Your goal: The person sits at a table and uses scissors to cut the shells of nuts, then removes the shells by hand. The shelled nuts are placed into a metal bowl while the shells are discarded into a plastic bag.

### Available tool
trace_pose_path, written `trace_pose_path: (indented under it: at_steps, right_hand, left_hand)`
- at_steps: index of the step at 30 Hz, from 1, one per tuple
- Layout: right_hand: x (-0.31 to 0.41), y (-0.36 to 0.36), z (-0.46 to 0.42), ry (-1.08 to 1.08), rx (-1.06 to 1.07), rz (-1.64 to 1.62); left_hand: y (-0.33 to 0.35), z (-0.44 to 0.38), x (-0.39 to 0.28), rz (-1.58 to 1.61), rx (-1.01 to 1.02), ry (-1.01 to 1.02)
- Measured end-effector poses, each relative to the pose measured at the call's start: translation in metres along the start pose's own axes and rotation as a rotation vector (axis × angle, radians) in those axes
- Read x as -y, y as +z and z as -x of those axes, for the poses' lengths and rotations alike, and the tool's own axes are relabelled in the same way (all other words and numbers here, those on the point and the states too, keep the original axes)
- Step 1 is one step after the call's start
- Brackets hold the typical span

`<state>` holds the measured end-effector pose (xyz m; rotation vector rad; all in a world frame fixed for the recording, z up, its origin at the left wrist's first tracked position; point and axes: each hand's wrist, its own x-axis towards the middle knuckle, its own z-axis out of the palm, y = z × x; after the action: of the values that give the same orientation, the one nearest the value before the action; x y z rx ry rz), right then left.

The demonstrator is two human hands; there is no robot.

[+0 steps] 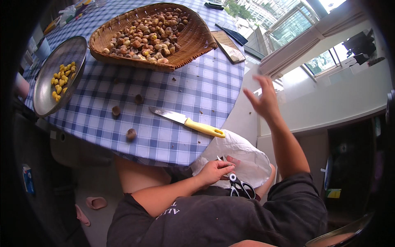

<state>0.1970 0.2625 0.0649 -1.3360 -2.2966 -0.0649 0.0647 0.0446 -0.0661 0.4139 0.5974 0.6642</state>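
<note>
My left hand (216,172) is over a white plastic bag (240,145) on my lap, its fingers closed on the blade part of black-and-white kitchen scissors (237,185); whether it also pinches something small I cannot tell. My right hand (264,95) is raised in the air beyond the table's right edge, fingers apart, holding nothing. On the checked tablecloth (172,89) lies a knife with a yellow handle (203,127), its blade pointing left. Several brown shells or nuts (131,133) lie to the knife's left.
A woven bamboo basket (194,51) of brown chestnut-like nuts (148,34) stands at the back. Left of it, a metal mesh strainer (46,98) holds yellow peeled kernels (61,77). A phone (230,48) lies near the table's right edge. Pink slippers (96,203) are on the floor.
</note>
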Motion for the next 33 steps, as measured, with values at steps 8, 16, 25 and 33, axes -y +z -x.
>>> trace_pose_path:
  at_steps: [8, 16, 25, 33]
  right_hand:
    - [0.054, -0.072, 0.205, 0.478, 1.1, -0.278]
    - [0.1, -0.09, 0.239, 0.516, 0.761, -0.436]
    - [0.049, -0.111, 0.237, 0.526, 0.631, -0.438]
    - [0.059, -0.052, 0.053, 0.091, 0.483, 0.153]
  left_hand:
    - [0.008, 0.005, 0.011, -0.007, -0.008, 0.016]
    - [0.024, 0.01, 0.017, -0.034, -0.038, -0.003]
    - [0.017, 0.017, 0.013, -0.187, -0.002, 0.4]
    - [0.019, 0.018, 0.015, -0.352, 0.018, 0.367]
